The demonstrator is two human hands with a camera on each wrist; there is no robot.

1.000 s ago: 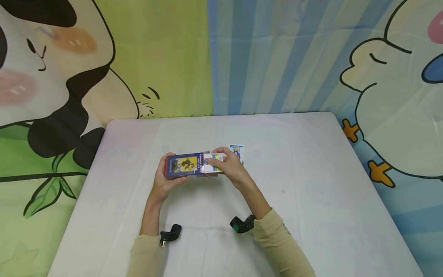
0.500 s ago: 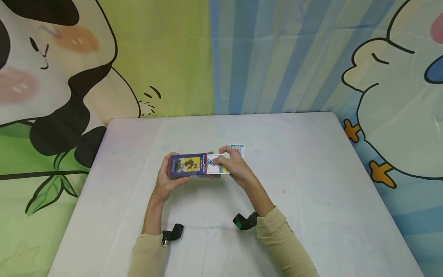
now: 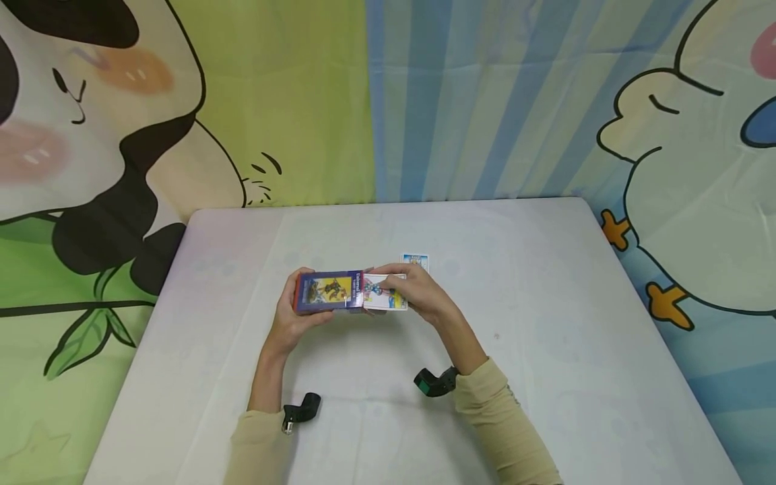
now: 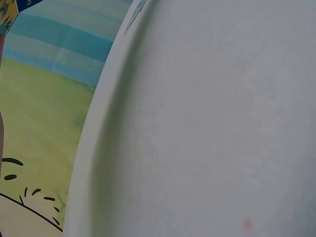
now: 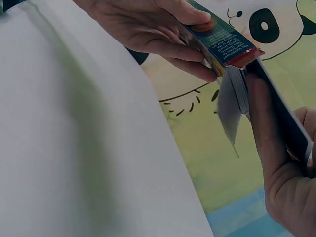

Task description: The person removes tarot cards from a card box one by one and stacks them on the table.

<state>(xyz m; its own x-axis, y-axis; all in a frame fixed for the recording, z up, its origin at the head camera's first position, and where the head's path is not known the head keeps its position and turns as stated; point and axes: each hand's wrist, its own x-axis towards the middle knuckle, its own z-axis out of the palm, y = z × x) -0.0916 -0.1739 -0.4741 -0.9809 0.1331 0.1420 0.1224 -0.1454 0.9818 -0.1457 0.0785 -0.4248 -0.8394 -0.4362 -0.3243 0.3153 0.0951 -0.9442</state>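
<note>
My left hand (image 3: 291,322) grips a blue and red tarot card box (image 3: 330,291) by its left end, above the table. Its right end is open, and a picture card (image 3: 395,302) sticks out of it. My right hand (image 3: 429,295) pinches this card, thumb on the picture face and fingers beneath. Seen from the right wrist, the box (image 5: 224,44) also shows a pale flap (image 5: 230,106) hanging from its mouth and the edges of more cards (image 5: 238,89) inside. Only a corner of the box (image 4: 9,16) enters the left wrist view.
Another picture card (image 3: 415,259) lies on the white-covered table (image 3: 515,289), just behind my right hand. Black wrist cameras are worn on the left arm (image 3: 301,408) and right arm (image 3: 436,382). A cartoon-printed curtain (image 3: 291,101) hangs behind the table.
My right hand has moved right, drawing the card farther out of the box. My left hand and the box have stayed nearly in place.
</note>
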